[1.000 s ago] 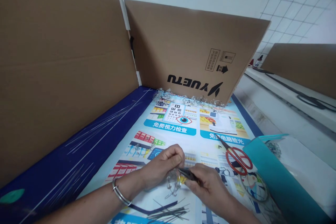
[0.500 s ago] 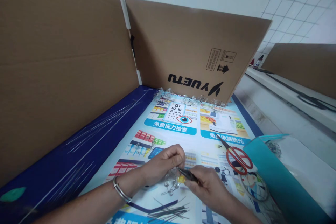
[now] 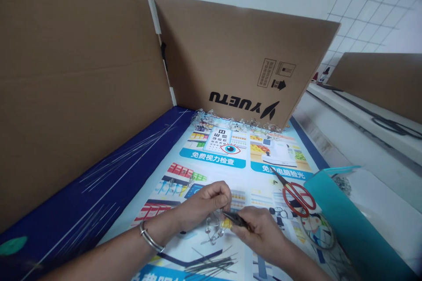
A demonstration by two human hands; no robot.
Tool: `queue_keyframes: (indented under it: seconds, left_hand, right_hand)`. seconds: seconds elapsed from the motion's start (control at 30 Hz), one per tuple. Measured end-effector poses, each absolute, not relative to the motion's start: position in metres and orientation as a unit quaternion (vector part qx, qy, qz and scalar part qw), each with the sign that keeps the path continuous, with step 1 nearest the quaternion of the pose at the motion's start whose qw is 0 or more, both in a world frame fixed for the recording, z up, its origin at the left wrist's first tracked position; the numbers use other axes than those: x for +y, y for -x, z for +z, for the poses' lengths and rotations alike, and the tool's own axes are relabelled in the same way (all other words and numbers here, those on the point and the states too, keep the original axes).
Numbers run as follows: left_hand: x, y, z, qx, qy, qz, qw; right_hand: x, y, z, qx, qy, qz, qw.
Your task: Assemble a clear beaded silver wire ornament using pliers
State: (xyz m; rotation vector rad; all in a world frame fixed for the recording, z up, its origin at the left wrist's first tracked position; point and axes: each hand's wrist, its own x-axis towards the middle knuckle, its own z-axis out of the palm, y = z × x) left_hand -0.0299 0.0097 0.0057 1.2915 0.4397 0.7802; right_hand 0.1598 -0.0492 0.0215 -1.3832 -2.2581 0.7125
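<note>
My left hand [image 3: 212, 199], with a silver bangle on its wrist, is closed in a pinch. From its fingertips hangs a piece of bent wire with clear round beads [image 3: 213, 229]. My right hand [image 3: 260, 228] is wrapped around dark-jawed pliers [image 3: 235, 218], whose tips meet the wirework just below the left fingertips. The exact spot where the jaws bite is too small to make out. A bunch of short dark wires [image 3: 211, 266] lies on the printed sheet in front of me.
Red-handled scissors [image 3: 298, 197] lie at the right, beside a coil of wire [image 3: 318, 232] and a teal folder-like box [image 3: 349, 215]. Cardboard panels [image 3: 244, 52] stand behind and at the left. Several beaded wire pieces [image 3: 204, 119] line the back. Long thin wires [image 3: 128, 153] lie on the left.
The view has shifted very slightly. Both hands and the pliers keep nearly the same pose around the beaded wire.
</note>
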Motion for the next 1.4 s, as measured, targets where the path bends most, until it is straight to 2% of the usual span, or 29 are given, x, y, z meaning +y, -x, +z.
queue_keyframes:
  seconds: [0.13,0.3,0.47,0.57,0.7,0.87,1.13,1.27,1.4]
  left_hand:
    - [0.011,0.030,0.006,0.217,-0.567,0.353,0.712]
    - [0.014,0.028,0.007,0.253,-0.529,0.406,0.701]
    - [0.017,0.026,0.010,0.285,-0.527,0.434,0.673]
    - [0.018,0.026,0.011,0.299,-0.540,0.432,0.658]
    - [0.022,0.027,0.007,0.345,-0.550,0.416,0.637]
    - [0.027,0.028,0.001,0.372,-0.530,0.409,0.643]
    - [0.024,0.030,0.010,0.332,-0.530,0.422,0.657]
    - [0.020,0.029,0.014,0.289,-0.528,0.404,0.688]
    - [0.018,0.029,0.014,0.261,-0.529,0.415,0.693]
  right_hand:
    - [-0.048,-0.161,0.020,-0.801,0.501,0.257,0.205]
    - [-0.044,-0.166,0.018,-0.732,0.545,0.304,0.273]
    - [-0.040,-0.170,0.015,-0.695,0.590,0.269,0.312]
    - [-0.039,-0.170,0.013,-0.703,0.607,0.214,0.304]
    - [-0.037,-0.171,0.010,-0.733,0.624,0.102,0.252]
    - [-0.028,-0.172,0.007,-0.743,0.620,0.073,0.241]
    - [-0.026,-0.171,0.012,-0.722,0.597,0.151,0.315]
    - [-0.030,-0.157,0.025,-0.692,0.572,0.256,0.358]
    - [-0.031,-0.135,0.039,-0.656,0.526,0.397,0.367]
